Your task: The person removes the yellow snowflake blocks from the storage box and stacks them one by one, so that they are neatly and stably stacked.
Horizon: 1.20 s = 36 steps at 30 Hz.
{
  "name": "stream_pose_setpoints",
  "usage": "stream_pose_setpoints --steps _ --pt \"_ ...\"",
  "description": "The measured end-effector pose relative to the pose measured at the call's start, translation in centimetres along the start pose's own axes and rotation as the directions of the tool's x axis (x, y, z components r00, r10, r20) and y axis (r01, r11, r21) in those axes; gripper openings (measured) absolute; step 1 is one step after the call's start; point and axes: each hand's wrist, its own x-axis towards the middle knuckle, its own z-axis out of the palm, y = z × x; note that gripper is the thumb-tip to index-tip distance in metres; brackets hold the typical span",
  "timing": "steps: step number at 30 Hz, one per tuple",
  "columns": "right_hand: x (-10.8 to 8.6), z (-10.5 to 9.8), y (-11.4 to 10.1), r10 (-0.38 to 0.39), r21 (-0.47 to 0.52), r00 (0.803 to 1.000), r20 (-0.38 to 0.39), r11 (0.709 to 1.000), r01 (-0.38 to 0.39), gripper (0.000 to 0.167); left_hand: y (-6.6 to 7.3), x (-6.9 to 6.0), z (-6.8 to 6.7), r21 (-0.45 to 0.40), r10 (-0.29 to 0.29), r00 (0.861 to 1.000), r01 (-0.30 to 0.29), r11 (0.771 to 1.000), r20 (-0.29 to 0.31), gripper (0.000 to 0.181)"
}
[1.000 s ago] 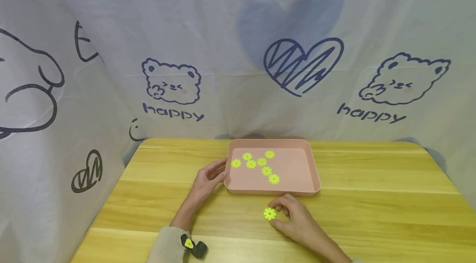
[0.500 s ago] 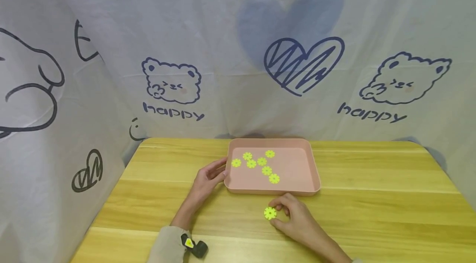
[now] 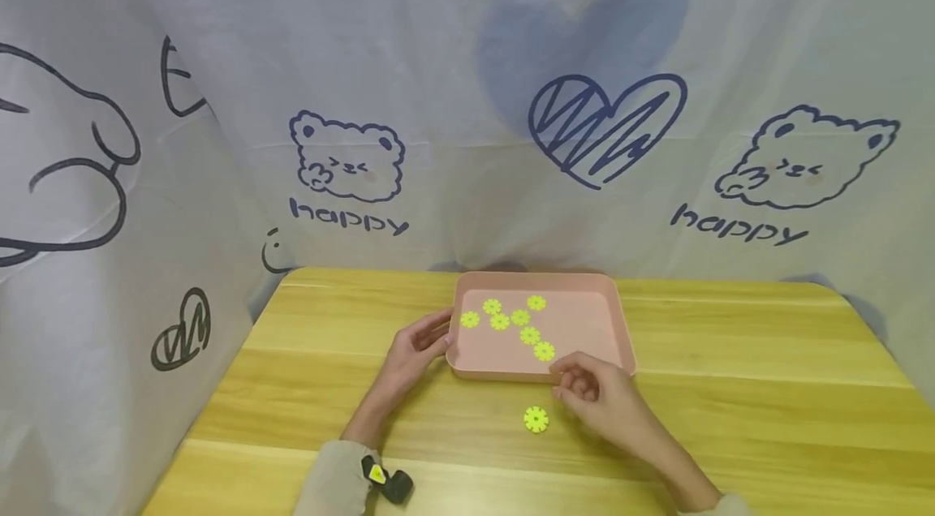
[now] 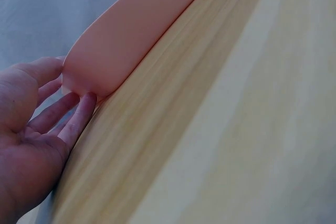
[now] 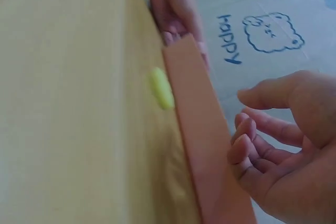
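My left hand touches the outside of the pink tray at its left end, fingertips against the wall, as the left wrist view also shows. Several flat yellow-green snowflake discs lie spread inside the tray, mostly in its left half. One more snowflake disc is on the table in front of the tray, apart from both hands. Over the tray's front right edge hovers my right hand, fingers loosely bent and holding nothing. The right wrist view shows a gap between its thumb and the other fingers.
The tray sits near the back edge of a wooden table. Behind and to the left hangs a pale printed cloth with hearts and bears. A small black device is strapped at the left wrist.
My right hand has let go of the snowflake disc in front of the tray and moved up and right to the tray's edge. My left hand stays at the tray; the head view shifts slightly.
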Motion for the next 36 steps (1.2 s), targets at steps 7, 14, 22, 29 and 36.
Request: stream_pose_setpoints --steps 7,14,22,29,36 --pt "3.1 -1.0 0.3 -0.036 -0.081 0.997 -0.067 0.996 0.031 0.017 0.3 0.0 0.0 -0.001 -0.004 1.000 0.004 1.000 -0.001 0.046" --pt "5.6 -0.8 2.9 0.109 -0.220 0.994 -0.008 0.969 -0.108 0.021 0.1 0.0 -0.1 -0.008 -0.010 1.000 0.010 1.000 0.006 0.046" --pt "7.0 -0.3 3.7 0.142 -0.294 0.989 0.034 0.947 -0.126 0.022 0.0 0.1 -0.1 0.006 0.000 1.000 0.000 1.000 0.002 0.046" --pt "7.2 -0.2 3.7 0.192 -0.304 0.981 0.016 0.936 -0.178 0.022 0.0 0.2 0.0 0.002 0.016 1.000 -0.016 1.000 0.009 0.046" --pt "7.0 -0.6 4.1 0.182 -0.307 0.980 -0.081 0.931 -0.198 0.020 -0.1 0.1 -0.1 0.005 0.019 1.000 -0.019 1.000 0.014 0.047"
